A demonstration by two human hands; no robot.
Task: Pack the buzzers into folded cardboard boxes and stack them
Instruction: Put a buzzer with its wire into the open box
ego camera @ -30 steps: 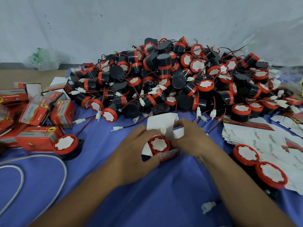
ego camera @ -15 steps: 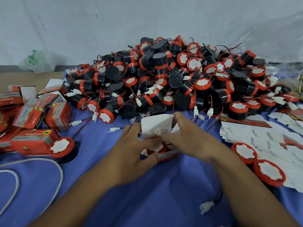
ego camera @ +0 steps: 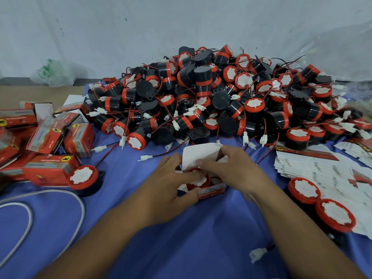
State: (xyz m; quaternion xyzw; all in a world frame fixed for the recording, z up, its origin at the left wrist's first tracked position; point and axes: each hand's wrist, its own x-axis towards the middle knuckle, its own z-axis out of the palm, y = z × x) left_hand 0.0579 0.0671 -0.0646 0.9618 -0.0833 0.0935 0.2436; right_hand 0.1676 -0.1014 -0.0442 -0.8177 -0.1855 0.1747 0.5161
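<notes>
My left hand (ego camera: 167,190) grips the open cardboard box (ego camera: 212,191), my right hand (ego camera: 233,174) pinches its white flap (ego camera: 200,155); the buzzer (ego camera: 198,179) looks high, so closing could crease that flap.

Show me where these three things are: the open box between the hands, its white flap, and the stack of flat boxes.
open box (ego camera: 213,191): head view, red front wall.
white flap (ego camera: 198,155): head view, middle of the raised flap.
stack of flat boxes (ego camera: 314,172): head view, white top sheet.

The left hand (ego camera: 165,190) and right hand (ego camera: 231,172) hide most of the buzzer (ego camera: 200,181) in its box (ego camera: 213,191). Packed boxes (ego camera: 14,119) (print blurred) run off the left edge.
</notes>
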